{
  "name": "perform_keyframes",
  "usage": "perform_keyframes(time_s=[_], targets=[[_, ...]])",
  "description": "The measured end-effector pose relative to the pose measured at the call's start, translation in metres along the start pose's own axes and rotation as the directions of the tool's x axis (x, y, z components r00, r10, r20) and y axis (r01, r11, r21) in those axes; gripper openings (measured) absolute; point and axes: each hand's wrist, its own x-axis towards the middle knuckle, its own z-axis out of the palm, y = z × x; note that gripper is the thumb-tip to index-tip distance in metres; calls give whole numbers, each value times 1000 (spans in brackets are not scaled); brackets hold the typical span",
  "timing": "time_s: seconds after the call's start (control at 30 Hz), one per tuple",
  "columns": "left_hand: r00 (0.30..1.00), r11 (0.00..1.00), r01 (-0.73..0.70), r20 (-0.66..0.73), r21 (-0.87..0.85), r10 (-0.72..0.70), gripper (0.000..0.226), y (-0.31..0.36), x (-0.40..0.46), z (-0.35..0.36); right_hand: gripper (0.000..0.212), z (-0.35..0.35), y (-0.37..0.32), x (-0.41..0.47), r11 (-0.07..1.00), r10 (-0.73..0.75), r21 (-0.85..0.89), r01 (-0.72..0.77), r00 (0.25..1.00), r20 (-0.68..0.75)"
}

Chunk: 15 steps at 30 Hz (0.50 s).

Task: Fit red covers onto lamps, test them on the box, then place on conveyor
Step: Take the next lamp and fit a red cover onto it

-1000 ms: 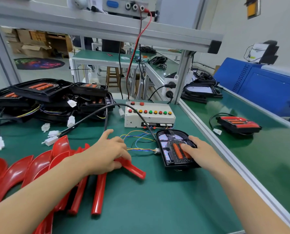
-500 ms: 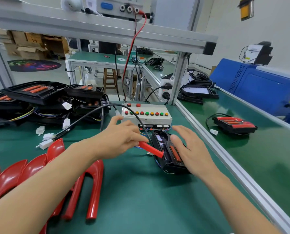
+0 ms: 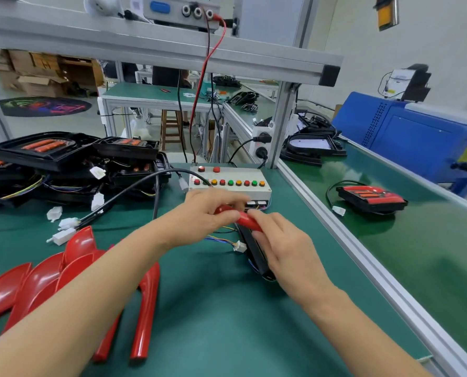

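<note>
Centrally, left hand (image 3: 209, 213) pinching the red cover (image 3: 243, 217) at its far end; right hand (image 3: 281, 240) gripping the same cover and the black lamp (image 3: 257, 254) beneath it. Lamp tilted on edge on the green table (image 3: 213, 308), just in front of the test box (image 3: 229, 182). Left of the box: stacked red covers (image 3: 50, 278), black lamp housings (image 3: 63, 164). Right of the box: one covered lamp (image 3: 371, 198) on the conveyor (image 3: 431, 254).

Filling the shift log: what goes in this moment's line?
step: fitting | hands: left, right on red cover | lamp: tilted on edge
</note>
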Motion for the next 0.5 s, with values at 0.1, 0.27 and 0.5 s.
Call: perform_keyframes(time_s=[0.1,0.27,0.5], targets=[[913,956,148,-337,-253,-231,34,-5,12,12,35,-6,10,-1,986,166,-31,-167,985,-38],[777,782,494,-211,-379,-594,24,-11,23,47,38,-14,34,-12,906,409,-106,-409,912,-28],[691,551,606,37,-574,-722,13,-2,48,68,29,-17,47,-24,789,571,-292,-541,821,22]])
